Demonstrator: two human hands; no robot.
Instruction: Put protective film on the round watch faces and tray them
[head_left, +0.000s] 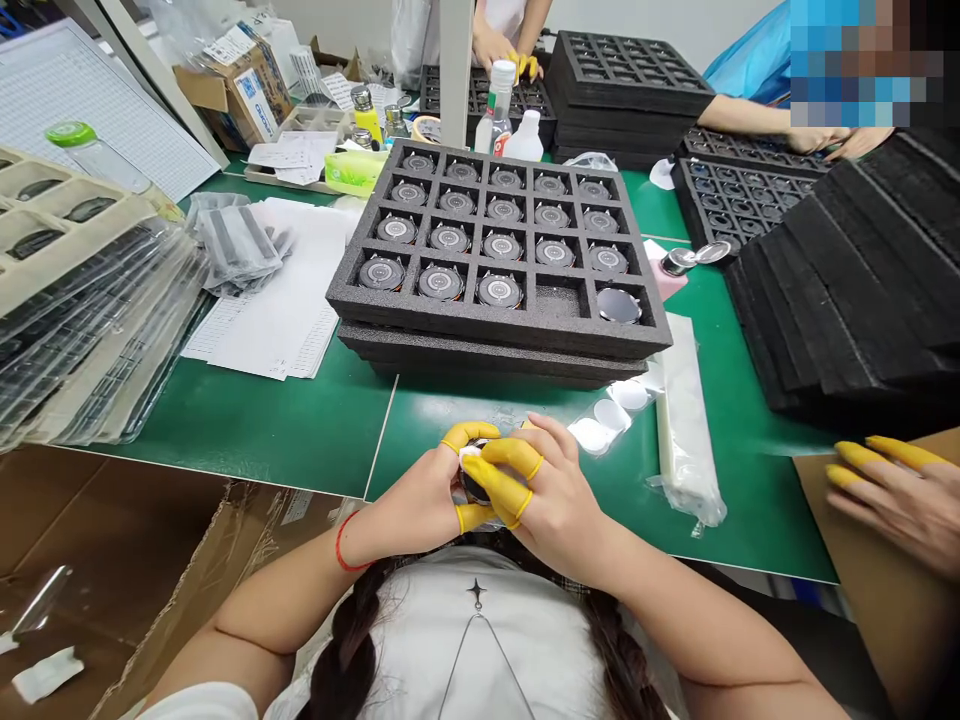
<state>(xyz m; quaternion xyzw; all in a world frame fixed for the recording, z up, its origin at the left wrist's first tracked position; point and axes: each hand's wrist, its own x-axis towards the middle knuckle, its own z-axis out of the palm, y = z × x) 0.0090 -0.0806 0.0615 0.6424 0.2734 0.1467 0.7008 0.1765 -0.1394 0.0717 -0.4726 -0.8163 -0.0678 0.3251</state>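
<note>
My left hand (pixel 420 500), with yellow finger cots and a red string at the wrist, grips a round dark watch case (pixel 474 488) close to my chest. My right hand (pixel 559 500), also in yellow finger cots, pinches a small white wipe (pixel 470 455) against the watch case. Fingers cover much of both. Beyond my hands, a black foam tray (pixel 495 318) lies on a stack of similar trays. Round watch cases (pixel 500 290) lie in its compartments, most with their sensor backs up. One at the front right (pixel 619 306) shows a smooth dark face.
Round white stickers (pixel 592 435) and a plastic-wrapped white pack (pixel 686 420) lie right of my hands. Clear plastic trays (pixel 97 350) are piled left beside papers (pixel 277 325). Black foam trays (pixel 847 270) tower at right. A co-worker's hand (pixel 900 490) rests near cardboard; other people work opposite.
</note>
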